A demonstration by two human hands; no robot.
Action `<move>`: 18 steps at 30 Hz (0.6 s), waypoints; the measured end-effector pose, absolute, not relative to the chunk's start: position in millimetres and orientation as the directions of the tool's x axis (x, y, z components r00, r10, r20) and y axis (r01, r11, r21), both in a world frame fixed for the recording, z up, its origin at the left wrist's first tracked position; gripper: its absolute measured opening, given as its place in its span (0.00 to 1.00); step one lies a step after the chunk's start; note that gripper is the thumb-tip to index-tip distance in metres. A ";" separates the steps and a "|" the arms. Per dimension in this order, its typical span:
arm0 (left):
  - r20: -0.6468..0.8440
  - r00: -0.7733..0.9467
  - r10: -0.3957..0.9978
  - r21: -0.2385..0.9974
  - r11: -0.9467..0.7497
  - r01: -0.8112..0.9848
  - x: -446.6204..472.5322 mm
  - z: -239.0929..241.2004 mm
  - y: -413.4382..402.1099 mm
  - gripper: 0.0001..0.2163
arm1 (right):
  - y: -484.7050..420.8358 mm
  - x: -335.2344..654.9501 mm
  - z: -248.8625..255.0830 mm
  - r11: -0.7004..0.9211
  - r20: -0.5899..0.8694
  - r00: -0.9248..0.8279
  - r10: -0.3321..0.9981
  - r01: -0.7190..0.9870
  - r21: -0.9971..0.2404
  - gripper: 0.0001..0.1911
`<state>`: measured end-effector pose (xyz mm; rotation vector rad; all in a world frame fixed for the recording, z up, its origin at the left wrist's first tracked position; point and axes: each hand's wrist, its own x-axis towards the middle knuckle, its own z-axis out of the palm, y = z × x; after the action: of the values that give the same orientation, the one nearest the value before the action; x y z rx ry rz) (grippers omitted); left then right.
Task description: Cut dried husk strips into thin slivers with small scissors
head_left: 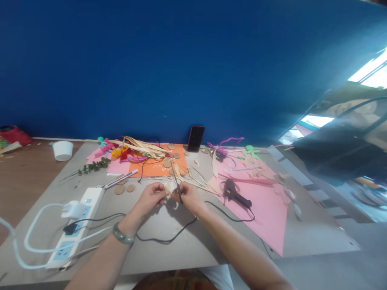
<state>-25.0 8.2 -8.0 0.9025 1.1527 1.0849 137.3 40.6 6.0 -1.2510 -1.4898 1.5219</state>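
My left hand (152, 196) is closed in a pinch on a small pale piece of dried leaf (168, 188) over the middle of the grey table (181, 241). A green bracelet sits on that wrist. Touching it from the right, my right hand (188, 196) is closed round a thin dark tool (177, 186) that points up and away; I cannot tell what kind of tool it is. Both hands meet at the leaf piece. A black cable (169, 238) runs under my right wrist.
A black glue gun (236, 195) lies on pink paper (266, 213) at the right. Orange paper (157, 165) with dried leaf strips, round wooden discs and coloured pipe cleaners lies behind. A phone (196, 138) leans on the blue wall. A white power strip (79, 217) and a white cup (63, 150) are at the left.
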 end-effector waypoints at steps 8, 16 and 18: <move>-0.245 0.061 0.968 0.949 0.252 -0.189 -26.7 -5.6 7.6 0.12 | 35.9 136.0 11.4 -0.265 -0.265 -0.354 0.897 0.050 -0.963 0.18; -0.205 0.112 0.972 0.949 0.226 -0.221 -27.2 -9.6 8.2 0.12 | 37.4 137.9 1.1 -0.385 -0.324 -0.409 0.853 -0.073 -0.920 0.11; -0.200 0.130 0.971 0.948 0.226 -0.224 -27.5 -9.1 7.6 0.11 | 37.8 138.2 -1.4 -0.400 -0.316 -0.428 0.847 -0.119 -0.909 0.11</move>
<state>-27.5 7.6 -9.1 0.9273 1.0534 1.0796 138.2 37.8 -1.4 -1.0923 -1.1350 1.8922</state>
